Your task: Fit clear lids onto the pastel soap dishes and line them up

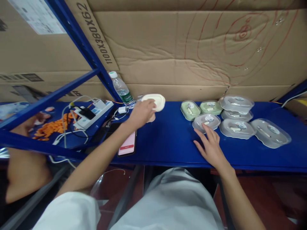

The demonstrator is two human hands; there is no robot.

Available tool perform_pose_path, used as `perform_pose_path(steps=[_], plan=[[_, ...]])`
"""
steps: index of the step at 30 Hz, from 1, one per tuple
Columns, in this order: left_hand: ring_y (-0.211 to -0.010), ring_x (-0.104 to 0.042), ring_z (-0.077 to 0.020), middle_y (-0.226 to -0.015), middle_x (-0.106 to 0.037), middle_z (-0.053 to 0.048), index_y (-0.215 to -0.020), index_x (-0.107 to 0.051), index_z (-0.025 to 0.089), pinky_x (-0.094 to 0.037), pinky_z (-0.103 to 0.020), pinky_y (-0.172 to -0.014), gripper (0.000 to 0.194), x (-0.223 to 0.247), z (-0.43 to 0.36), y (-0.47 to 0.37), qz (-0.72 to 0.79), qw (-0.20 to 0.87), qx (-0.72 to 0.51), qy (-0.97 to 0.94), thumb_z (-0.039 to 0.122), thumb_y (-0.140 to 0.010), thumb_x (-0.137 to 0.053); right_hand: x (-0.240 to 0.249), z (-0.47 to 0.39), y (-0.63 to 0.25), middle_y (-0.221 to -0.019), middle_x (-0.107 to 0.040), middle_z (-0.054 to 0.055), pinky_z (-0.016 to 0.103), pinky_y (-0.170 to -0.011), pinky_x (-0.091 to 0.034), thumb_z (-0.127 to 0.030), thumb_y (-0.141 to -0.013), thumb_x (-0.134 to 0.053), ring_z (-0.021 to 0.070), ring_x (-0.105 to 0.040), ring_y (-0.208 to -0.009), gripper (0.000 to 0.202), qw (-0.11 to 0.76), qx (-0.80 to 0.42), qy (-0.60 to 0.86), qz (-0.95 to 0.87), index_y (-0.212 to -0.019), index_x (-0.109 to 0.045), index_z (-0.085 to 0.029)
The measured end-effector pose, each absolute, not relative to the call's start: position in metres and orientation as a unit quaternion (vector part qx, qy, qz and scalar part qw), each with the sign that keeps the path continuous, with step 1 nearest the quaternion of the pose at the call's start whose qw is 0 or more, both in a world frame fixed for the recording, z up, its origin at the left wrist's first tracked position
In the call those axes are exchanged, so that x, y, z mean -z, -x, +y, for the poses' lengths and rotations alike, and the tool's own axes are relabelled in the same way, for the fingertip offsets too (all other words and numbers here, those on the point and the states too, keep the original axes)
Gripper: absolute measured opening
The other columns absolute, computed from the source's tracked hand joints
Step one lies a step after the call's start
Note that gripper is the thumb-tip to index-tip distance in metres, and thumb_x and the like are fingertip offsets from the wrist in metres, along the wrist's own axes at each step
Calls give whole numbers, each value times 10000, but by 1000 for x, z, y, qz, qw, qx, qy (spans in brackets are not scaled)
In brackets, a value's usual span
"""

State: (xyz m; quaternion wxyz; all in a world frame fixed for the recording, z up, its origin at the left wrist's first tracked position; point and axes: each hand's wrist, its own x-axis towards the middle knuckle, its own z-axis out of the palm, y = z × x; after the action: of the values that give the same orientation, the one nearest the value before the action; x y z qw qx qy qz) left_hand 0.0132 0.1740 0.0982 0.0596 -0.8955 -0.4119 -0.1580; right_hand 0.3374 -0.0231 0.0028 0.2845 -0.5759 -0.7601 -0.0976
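My left hand (142, 112) grips a cream-coloured, rounded oval piece (158, 99) by its near side; whether it is a lid or a shallow box I cannot tell. Below it, a small pale pinkish thing (152, 118) is partly covered by the hand. My right hand (211, 145) is open, its fingers spread at the front edge of a whitish food container (200, 120) with a clear lid. Two green lidded containers (190, 110) sit just behind that one. Several more whitish lidded containers (237, 128) are to its right, some of them stacked.
A water bottle (122, 88) leans at the back left, near a white charger (122, 110). A phone (128, 143) lies by my left forearm. Beyond the blue frame (72, 85) are a power strip (93, 114), cables, orange pieces (54, 128) and another person's arm (26, 169). Cardboard (148, 38) stands behind.
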Motion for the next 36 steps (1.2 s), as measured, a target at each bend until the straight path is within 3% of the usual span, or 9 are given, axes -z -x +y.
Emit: perform_pose_path(steps=[5,10,12,15,20,26,36], plan=[[-1265,-665,-311,-1542,-579,-136,-1368,-606,191,-516,-463,-1027,420,-58,81,-46,-292,71,67,951,66,-1019,-409,-16,-35,-292,-1722,-370,128,543,-1230,-390,-349,-1094,-506,316,-375,-1577,567,293,19,517,-804,-1645,-380,-301],[-1266,-670,-219,-1432,-671,-41,-1254,-659,260,-516,-350,-1059,258,-54,83,-50,-279,30,78,957,201,-1069,-489,-10,-34,-270,-1656,-489,122,607,-1242,-368,-398,-1106,-491,333,-426,-1547,535,242,-6,520,-819,-1621,-432,-267],[-1286,-654,-262,-1401,-682,-100,-1249,-660,219,-498,-400,-1088,245,-63,110,-42,-335,44,96,936,295,-1086,-495,-7,-33,-271,-1628,-525,126,607,-1220,-394,-409,-1107,-491,344,-464,-1515,501,243,-10,536,-809,-1582,-490,-249],[-1280,-637,-344,-1343,-678,-220,-1314,-631,130,-471,-500,-1075,345,-72,153,-27,-445,80,126,883,279,-1100,-405,-5,-33,-274,-1624,-526,135,588,-1202,-423,-408,-1107,-491,346,-484,-1494,483,245,-18,544,-802,-1553,-525,-225],[-1266,-610,-415,-1312,-675,-266,-1386,-609,85,-459,-541,-1034,417,-60,180,-22,-506,97,128,848,301,-1045,-506,-7,-34,-273,-1612,-530,150,573,-1185,-447,-379,-1105,-498,345,-503,-1471,468,251,-23,542,-802,-1538,-538,-204],[-1214,-627,-380,-1233,-704,-191,-1371,-656,161,-471,-527,-1013,405,-53,173,-31,-475,72,139,866,185,-989,-523,-6,-33,-273,-1603,-537,147,580,-1172,-463,-381,-1105,-493,340,-524,-1452,466,264,-29,540,-799,-1545,-530,-234],[-1219,-646,-285,-1272,-676,-122,-1375,-664,247,-514,-508,-1091,407,-51,114,-19,-322,-7,200,925,137,-1040,-461,0,-30,-274,-1551,-563,162,575,-1148,-503,-360,-1085,-497,345,-542,-1438,408,307,-36,575,-757,-1463,-595,-241]])
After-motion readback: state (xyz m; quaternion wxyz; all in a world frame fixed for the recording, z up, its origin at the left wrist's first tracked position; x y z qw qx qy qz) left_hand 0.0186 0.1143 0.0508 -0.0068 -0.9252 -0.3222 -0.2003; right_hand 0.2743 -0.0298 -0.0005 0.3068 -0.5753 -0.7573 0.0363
